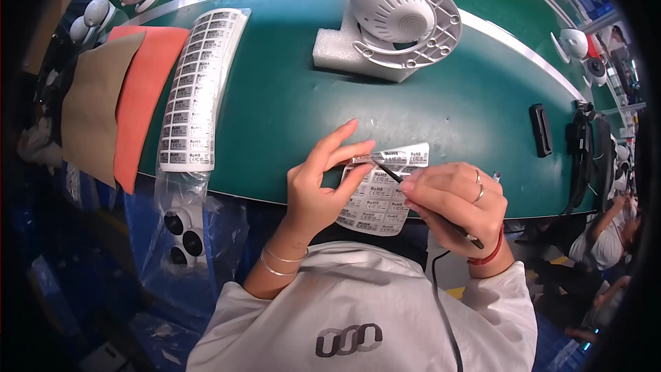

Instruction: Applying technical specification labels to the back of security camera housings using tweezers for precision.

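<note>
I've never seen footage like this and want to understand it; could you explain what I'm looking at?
There's no machine: these are a person's bare hands, seen from above by a wide fisheye camera on that person's head, so straight edges bend.

The left hand touches a curled label sheet; how firmly is hard to tell. The right hand holds a slim dark tool, its tip at the sheet.

On the green table, a rounded white device rests on a white foam block. To the left lie more label sheets, beside an orange sheet and a brown one.
</note>
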`<action>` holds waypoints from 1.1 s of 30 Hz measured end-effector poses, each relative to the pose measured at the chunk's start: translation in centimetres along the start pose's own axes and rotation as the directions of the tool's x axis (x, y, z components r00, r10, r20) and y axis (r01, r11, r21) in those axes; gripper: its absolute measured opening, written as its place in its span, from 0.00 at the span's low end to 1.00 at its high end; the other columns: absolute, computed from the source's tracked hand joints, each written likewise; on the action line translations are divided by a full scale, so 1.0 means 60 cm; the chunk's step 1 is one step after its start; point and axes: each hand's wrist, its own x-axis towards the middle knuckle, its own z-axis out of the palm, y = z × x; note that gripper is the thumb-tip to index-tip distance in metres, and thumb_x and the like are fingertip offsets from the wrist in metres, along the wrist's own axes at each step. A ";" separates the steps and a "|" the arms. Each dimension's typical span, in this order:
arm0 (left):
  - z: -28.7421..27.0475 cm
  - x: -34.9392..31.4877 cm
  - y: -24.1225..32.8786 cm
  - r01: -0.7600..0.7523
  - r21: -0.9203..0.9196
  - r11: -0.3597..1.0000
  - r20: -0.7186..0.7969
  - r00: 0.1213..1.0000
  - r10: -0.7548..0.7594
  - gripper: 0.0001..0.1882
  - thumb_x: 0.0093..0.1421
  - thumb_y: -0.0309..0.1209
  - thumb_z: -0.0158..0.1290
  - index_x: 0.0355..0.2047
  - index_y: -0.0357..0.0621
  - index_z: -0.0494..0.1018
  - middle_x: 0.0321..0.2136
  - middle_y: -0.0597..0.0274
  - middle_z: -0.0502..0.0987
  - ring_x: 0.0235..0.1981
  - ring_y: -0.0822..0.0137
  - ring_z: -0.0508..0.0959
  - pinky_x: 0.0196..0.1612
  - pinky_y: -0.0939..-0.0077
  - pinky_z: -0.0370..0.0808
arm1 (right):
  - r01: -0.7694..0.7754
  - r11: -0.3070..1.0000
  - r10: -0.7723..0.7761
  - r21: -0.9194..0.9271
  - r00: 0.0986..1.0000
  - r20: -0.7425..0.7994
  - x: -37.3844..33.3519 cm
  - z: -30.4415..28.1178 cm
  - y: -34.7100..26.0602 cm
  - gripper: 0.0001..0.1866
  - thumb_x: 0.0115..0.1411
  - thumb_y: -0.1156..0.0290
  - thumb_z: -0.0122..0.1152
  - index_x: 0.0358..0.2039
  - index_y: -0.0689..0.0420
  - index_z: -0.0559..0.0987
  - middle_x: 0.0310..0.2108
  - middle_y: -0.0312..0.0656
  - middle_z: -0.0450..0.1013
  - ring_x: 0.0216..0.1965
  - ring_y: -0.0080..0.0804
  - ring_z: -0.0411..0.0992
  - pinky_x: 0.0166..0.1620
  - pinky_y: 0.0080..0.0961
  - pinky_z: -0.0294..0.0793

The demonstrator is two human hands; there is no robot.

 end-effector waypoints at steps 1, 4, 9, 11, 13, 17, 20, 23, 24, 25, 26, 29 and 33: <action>0.000 0.002 0.000 -0.004 -0.003 1.000 0.000 1.000 0.004 0.29 0.51 0.15 0.60 0.55 0.32 0.66 0.37 0.52 0.82 0.39 0.72 0.80 0.43 0.80 0.77 | -0.022 0.999 0.022 0.024 1.000 0.010 0.001 -0.004 0.000 0.13 0.40 0.84 0.69 0.31 0.62 0.81 0.27 0.41 0.76 0.31 0.33 0.77 0.35 0.26 0.78; -0.005 0.009 0.001 -0.016 0.063 0.998 0.059 0.998 0.013 0.29 0.52 0.15 0.59 0.55 0.32 0.65 0.37 0.52 0.82 0.40 0.70 0.81 0.43 0.79 0.77 | -0.044 0.998 0.042 0.053 0.999 0.026 0.004 -0.015 0.006 0.13 0.40 0.85 0.69 0.30 0.63 0.81 0.27 0.41 0.76 0.32 0.33 0.77 0.35 0.26 0.77; -0.011 0.006 -0.001 0.081 0.028 0.996 0.107 0.991 -0.083 0.30 0.53 0.15 0.58 0.56 0.32 0.63 0.36 0.52 0.82 0.38 0.69 0.81 0.42 0.78 0.78 | -0.002 0.998 -0.002 -0.066 0.998 -0.060 0.019 -0.032 0.018 0.14 0.39 0.85 0.67 0.31 0.64 0.81 0.28 0.42 0.76 0.33 0.37 0.77 0.35 0.28 0.77; -0.008 0.005 0.001 0.136 -0.031 0.990 0.077 0.988 -0.133 0.28 0.53 0.17 0.59 0.55 0.35 0.64 0.35 0.54 0.82 0.36 0.67 0.83 0.41 0.78 0.78 | 0.077 0.978 -0.094 -0.191 0.992 -0.080 0.028 -0.029 0.038 0.14 0.39 0.84 0.66 0.31 0.64 0.81 0.29 0.43 0.76 0.33 0.37 0.77 0.35 0.29 0.77; -0.010 0.007 0.005 0.130 -0.023 0.991 0.100 0.987 -0.127 0.28 0.53 0.18 0.59 0.55 0.35 0.64 0.35 0.53 0.82 0.36 0.67 0.83 0.40 0.78 0.78 | 0.179 0.921 -0.220 -0.347 0.972 -0.081 0.033 -0.017 0.069 0.18 0.37 0.80 0.63 0.34 0.64 0.81 0.32 0.44 0.76 0.34 0.38 0.77 0.35 0.30 0.78; -0.014 0.010 0.010 0.131 0.003 0.991 0.138 0.982 -0.130 0.25 0.53 0.19 0.60 0.52 0.35 0.68 0.35 0.52 0.82 0.36 0.67 0.83 0.40 0.78 0.78 | 0.213 0.898 -0.268 -0.384 0.959 -0.095 0.030 0.016 0.119 0.23 0.32 0.77 0.61 0.35 0.63 0.81 0.34 0.43 0.76 0.36 0.37 0.76 0.33 0.30 0.78; -0.014 0.009 0.009 0.159 -0.020 0.987 0.138 0.978 -0.155 0.22 0.54 0.19 0.60 0.50 0.35 0.70 0.34 0.52 0.82 0.36 0.68 0.83 0.40 0.78 0.78 | 0.249 0.883 -0.313 -0.397 0.944 -0.103 0.031 0.027 0.138 0.23 0.32 0.75 0.61 0.36 0.63 0.81 0.34 0.43 0.76 0.36 0.37 0.76 0.33 0.29 0.77; -0.015 0.012 0.013 0.192 -0.024 0.981 0.153 0.970 -0.186 0.22 0.52 0.16 0.59 0.48 0.30 0.71 0.34 0.51 0.82 0.37 0.69 0.81 0.42 0.78 0.78 | 0.249 0.886 -0.308 -0.391 0.947 -0.094 0.031 0.029 0.150 0.22 0.34 0.75 0.62 0.35 0.63 0.81 0.33 0.43 0.77 0.36 0.37 0.77 0.34 0.29 0.78; -0.015 0.012 0.012 0.183 -0.019 0.983 0.152 0.972 -0.178 0.21 0.52 0.16 0.60 0.47 0.30 0.71 0.33 0.52 0.82 0.37 0.69 0.81 0.42 0.78 0.78 | 0.247 0.886 -0.306 -0.392 0.947 -0.095 0.031 0.030 0.153 0.22 0.34 0.75 0.62 0.35 0.63 0.81 0.33 0.43 0.77 0.36 0.37 0.77 0.34 0.29 0.78; -0.015 0.011 0.010 0.174 -0.014 0.985 0.150 0.974 -0.170 0.20 0.51 0.16 0.60 0.47 0.30 0.72 0.33 0.52 0.82 0.37 0.69 0.81 0.42 0.78 0.78 | 0.244 0.887 -0.307 -0.391 0.946 -0.106 0.032 0.032 0.154 0.21 0.35 0.76 0.63 0.35 0.63 0.81 0.33 0.43 0.77 0.36 0.37 0.77 0.34 0.29 0.78; -0.015 0.010 0.009 0.175 -0.014 0.985 0.151 0.974 -0.171 0.20 0.51 0.16 0.60 0.47 0.30 0.72 0.33 0.52 0.82 0.37 0.69 0.81 0.42 0.78 0.78 | 0.241 0.889 -0.308 -0.389 0.944 -0.117 0.032 0.034 0.156 0.20 0.36 0.76 0.63 0.35 0.63 0.81 0.33 0.43 0.77 0.36 0.37 0.77 0.34 0.29 0.78; -0.016 0.009 0.005 0.160 -0.004 0.987 0.144 0.977 -0.158 0.19 0.51 0.16 0.60 0.45 0.30 0.73 0.34 0.53 0.82 0.37 0.68 0.82 0.42 0.78 0.78 | 0.220 0.896 -0.293 -0.387 0.945 -0.142 0.035 0.039 0.158 0.19 0.37 0.77 0.63 0.35 0.62 0.81 0.32 0.42 0.77 0.35 0.36 0.77 0.35 0.29 0.78; -0.016 0.008 0.004 0.147 -0.002 0.989 0.137 0.980 -0.145 0.19 0.51 0.16 0.61 0.44 0.30 0.74 0.35 0.54 0.81 0.37 0.68 0.82 0.42 0.78 0.78 | 0.195 0.914 -0.260 -0.356 0.955 -0.145 0.032 0.042 0.158 0.17 0.38 0.81 0.65 0.34 0.62 0.82 0.32 0.42 0.77 0.35 0.36 0.77 0.36 0.28 0.77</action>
